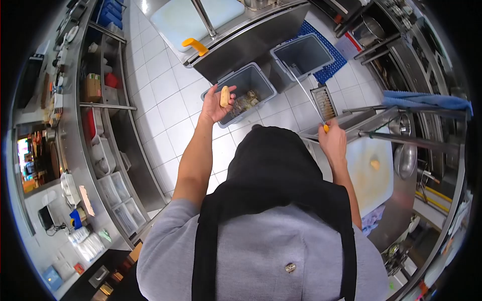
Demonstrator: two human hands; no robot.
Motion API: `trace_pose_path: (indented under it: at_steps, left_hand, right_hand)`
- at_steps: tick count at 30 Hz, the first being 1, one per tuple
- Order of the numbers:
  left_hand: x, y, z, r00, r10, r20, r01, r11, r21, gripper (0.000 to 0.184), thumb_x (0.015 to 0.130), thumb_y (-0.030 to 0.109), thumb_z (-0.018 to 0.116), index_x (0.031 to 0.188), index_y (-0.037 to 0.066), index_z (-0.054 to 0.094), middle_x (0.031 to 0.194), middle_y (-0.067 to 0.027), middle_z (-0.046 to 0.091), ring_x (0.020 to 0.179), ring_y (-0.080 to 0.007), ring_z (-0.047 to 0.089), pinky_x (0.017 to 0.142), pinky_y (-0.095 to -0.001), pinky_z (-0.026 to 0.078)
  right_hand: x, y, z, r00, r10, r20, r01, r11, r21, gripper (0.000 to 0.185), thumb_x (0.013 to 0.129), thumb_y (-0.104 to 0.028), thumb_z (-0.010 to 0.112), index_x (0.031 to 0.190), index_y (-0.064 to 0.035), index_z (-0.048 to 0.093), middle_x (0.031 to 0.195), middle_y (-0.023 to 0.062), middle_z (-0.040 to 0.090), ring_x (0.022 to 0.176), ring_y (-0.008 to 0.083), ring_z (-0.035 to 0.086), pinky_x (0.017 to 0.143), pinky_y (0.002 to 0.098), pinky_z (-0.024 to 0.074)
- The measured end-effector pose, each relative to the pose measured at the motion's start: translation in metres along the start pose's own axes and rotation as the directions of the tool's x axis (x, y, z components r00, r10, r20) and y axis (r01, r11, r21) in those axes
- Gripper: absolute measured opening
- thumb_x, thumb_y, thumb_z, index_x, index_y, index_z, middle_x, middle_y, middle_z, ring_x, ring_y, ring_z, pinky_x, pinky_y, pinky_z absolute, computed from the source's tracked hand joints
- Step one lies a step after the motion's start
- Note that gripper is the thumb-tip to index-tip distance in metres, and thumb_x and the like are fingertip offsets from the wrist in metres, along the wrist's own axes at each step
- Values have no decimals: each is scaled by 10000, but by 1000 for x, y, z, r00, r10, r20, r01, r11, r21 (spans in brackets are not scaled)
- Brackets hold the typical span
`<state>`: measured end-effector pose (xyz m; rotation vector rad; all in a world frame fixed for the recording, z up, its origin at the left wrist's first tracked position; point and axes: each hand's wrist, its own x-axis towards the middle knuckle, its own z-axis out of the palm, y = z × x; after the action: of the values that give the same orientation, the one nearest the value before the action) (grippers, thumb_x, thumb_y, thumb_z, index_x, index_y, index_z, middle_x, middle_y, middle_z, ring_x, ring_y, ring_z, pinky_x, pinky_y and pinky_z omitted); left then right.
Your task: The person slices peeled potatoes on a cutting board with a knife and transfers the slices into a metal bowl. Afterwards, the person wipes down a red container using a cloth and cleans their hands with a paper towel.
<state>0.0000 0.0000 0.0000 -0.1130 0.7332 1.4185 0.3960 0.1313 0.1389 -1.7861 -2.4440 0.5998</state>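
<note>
On the upturned palm of my left hand lies a pale yellow, elongated piece of food, with the fingers partly curled round it. This hand is over the near edge of a grey bin that has scraps in its bottom. My right hand is closed round the yellow handle of a long, thin-bladed knife, its blade pointing up and left towards a second grey bin. Beside my right forearm, a white cutting board bears a small yellowish piece.
A steel counter with another white board and a yellow-handled tool stands ahead. Steel shelving with containers runs along the left. Metal bowls and a blue cloth are at the right.
</note>
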Motion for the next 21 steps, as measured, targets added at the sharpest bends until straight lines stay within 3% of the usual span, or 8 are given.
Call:
trace_pose_path:
  at_steps: [3,6,9,11,13,17,19,21]
  left_hand:
    - [-12,-5,9,983,-21,181,24,1000,-14,686,989,557,572,1366,-14,527,957,-61,592,771,-164,568,513,-237,443]
    - [-2,-19,-3,984,34,176,-37,999,16,252,1037,259,617,1097,15,617,941,-46,574,710,-103,518,482,-221,388]
    - [25,-48,-9,944,97,-316,58,893,446,233,975,280,730,985,55,670,722,17,571,583,-85,533,465,-215,407]
    - [29,-81,-4,880,80,-468,140,898,417,400,973,415,694,1006,17,700,746,-25,650,560,-106,594,504,-203,493]
    - [32,-105,2,908,54,-416,231,764,603,342,982,384,692,1000,45,656,813,-46,646,649,-118,620,519,-219,505]
    - [26,-179,74,974,123,-188,102,502,859,281,972,245,674,1182,101,556,885,-18,594,690,-126,595,546,-251,482]
    - [25,-213,110,974,148,169,-178,46,983,361,930,165,696,1246,80,542,890,-57,619,766,-206,636,676,-330,534]
    - [0,-244,183,929,67,363,-356,-96,930,392,918,139,701,1272,83,541,916,-86,629,787,-269,644,742,-371,539]
  right_hand:
    - [-41,1,15,996,74,-50,-70,994,82,323,963,-307,649,1083,-7,641,909,273,726,874,512,683,801,575,523]
    - [-83,6,33,991,134,-13,-130,976,173,300,963,-297,644,1057,-12,635,889,287,713,866,490,689,771,563,534]
    - [-122,18,37,975,221,1,-218,962,163,272,956,-303,632,1045,-47,632,841,277,707,817,504,682,758,581,539]
    - [-149,28,30,958,288,3,-283,940,189,298,972,-334,603,1008,-38,617,822,279,701,820,500,682,769,595,531]
    - [-170,45,29,944,331,-15,-318,917,242,319,987,-348,588,1007,-31,615,830,282,702,827,504,679,765,588,529]
    - [-202,85,19,889,453,-68,-407,849,336,341,1004,-358,573,1035,-22,623,837,289,699,835,507,677,763,578,528]
    - [-213,110,20,814,573,-97,-486,762,427,352,1017,-357,570,1061,-12,629,846,292,696,847,517,665,784,570,525]
    - [-223,150,30,783,610,-118,-468,704,535,348,1024,-343,569,1072,-2,621,827,280,698,797,484,684,738,543,542]
